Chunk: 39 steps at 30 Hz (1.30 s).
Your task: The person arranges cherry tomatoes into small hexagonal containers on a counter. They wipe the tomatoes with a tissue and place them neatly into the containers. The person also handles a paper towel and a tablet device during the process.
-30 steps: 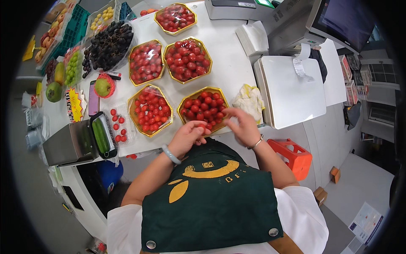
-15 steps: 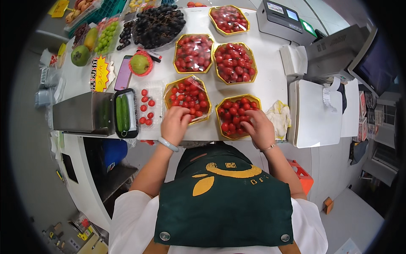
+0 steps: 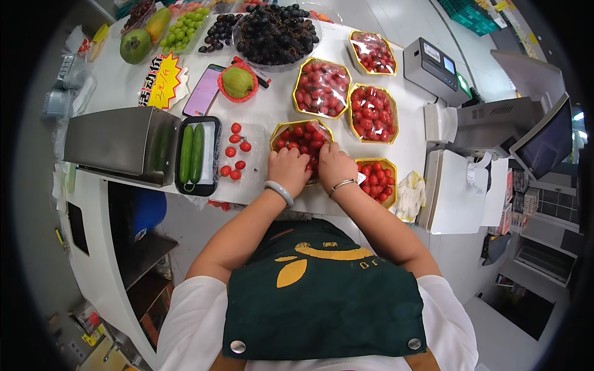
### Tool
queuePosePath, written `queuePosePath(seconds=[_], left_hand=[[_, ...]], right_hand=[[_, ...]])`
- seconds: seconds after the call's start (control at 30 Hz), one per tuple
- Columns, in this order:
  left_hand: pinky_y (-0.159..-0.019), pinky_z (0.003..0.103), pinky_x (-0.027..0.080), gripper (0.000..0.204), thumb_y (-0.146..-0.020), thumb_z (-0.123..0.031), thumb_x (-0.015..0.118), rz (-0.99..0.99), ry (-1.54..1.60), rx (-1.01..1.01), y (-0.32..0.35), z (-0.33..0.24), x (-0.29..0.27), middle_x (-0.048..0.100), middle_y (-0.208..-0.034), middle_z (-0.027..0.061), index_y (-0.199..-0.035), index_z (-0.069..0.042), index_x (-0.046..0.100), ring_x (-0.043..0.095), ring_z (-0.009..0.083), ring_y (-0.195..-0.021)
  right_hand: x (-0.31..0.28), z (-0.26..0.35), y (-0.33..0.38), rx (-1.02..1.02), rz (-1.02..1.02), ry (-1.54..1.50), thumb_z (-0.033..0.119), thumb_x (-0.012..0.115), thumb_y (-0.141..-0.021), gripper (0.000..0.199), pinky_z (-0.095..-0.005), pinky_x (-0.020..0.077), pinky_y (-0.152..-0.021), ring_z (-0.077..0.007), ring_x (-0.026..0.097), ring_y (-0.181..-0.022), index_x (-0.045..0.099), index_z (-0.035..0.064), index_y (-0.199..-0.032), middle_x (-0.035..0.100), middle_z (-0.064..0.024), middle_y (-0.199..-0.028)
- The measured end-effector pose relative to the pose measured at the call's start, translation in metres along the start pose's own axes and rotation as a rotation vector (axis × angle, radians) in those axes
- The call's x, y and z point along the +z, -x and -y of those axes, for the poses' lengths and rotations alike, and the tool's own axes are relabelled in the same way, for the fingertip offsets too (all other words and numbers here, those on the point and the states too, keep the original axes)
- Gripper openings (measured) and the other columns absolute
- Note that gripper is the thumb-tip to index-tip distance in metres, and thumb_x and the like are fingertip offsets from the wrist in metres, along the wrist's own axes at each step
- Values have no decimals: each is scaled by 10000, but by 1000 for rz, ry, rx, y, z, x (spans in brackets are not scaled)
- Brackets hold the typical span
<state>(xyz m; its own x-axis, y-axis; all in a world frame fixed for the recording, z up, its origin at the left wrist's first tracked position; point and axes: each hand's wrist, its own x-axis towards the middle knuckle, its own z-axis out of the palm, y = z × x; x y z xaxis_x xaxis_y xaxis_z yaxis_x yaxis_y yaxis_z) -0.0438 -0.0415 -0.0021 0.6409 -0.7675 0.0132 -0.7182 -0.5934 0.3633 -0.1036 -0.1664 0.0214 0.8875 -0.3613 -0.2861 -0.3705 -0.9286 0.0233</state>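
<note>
My left hand (image 3: 288, 166) and my right hand (image 3: 336, 165) are at the near and right sides of a gold-rimmed tray (image 3: 273, 140) of red cherry tomatoes. Their fingers bend over its edge and look closed on it, though the fingertips are partly hidden. The tomatoes (image 3: 298, 135) show beyond my knuckles. Right of my right hand stands another gold-rimmed tray (image 3: 395, 180) of cherry tomatoes, partly covered by that hand. Loose cherry tomatoes (image 3: 240, 165) lie in a clear plastic tray left of my left hand.
Three film-wrapped tomato trays stand farther back, the nearest being a right-hand one (image 3: 373, 113). Cucumbers (image 3: 197, 153) in a black tray, a phone (image 3: 202, 93), a netted green fruit (image 3: 238, 82) and dark grapes (image 3: 277, 36) lie leftward. A crumpled cloth (image 3: 411, 196) and a printer (image 3: 433, 68) are rightward.
My right hand has moved left from the right-hand tomato tray to the middle tray. My left hand has stayed by the middle tray. The whole view has shifted and turned.
</note>
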Motion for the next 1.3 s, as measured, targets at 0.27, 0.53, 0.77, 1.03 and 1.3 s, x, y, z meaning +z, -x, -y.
queuePosePath(seconds=[0.27, 0.53, 0.77, 1.03, 1.3], left_hand=[[-786, 409, 405, 200, -733, -245, 680, -43, 215, 59, 1, 17, 2, 603, -840, 58, -847, -104, 596, 562, 265, -853], [-672, 245, 503, 254, -896, -64, 482, -60, 1265, -318, 3, 23, -12, 598, -948, 26, -1142, -65, 544, 583, 98, -780], [-635, 229, 468, 321, -929, -142, 573, 334, 1516, -272, 11, -34, -44, 596, -967, -24, -1247, -114, 536, 546, 59, -781], [-772, 232, 472, 263, -854, -114, 693, 237, 1200, -27, 3, -59, -18, 595, -1004, 18, -1096, -47, 613, 552, 69, -836], [-743, 379, 490, 264, -723, -107, 723, -270, 551, -275, 15, 40, -34, 591, -896, 130, -973, -62, 650, 585, 275, -825]], right_hand=[[-13, 4, 5, -21, 111, -92, 145, 496, -895, 193, -415, 556, -686, -321, 662, -842, 484, 78, -1076, 565, -162, -1041], [14, -28, 13, 12, 110, -1605, 161, 594, -902, 272, -287, 490, -526, -156, 612, -667, 536, 47, -1142, 627, -64, -910], [-21, -61, 61, 199, 564, -2106, 279, 585, -954, 258, -211, 368, -412, -69, 482, -495, 584, 94, -1135, 559, 11, -714], [-29, -86, 87, 281, 488, -2173, 204, 578, -953, 177, -231, 454, -512, -86, 553, -588, 585, 56, -1051, 609, -21, -785], [24, -143, 99, -12, -85, -1186, 87, 676, -847, 195, -257, 513, -723, -108, 611, -785, 580, 58, -1014, 634, -22, -961]])
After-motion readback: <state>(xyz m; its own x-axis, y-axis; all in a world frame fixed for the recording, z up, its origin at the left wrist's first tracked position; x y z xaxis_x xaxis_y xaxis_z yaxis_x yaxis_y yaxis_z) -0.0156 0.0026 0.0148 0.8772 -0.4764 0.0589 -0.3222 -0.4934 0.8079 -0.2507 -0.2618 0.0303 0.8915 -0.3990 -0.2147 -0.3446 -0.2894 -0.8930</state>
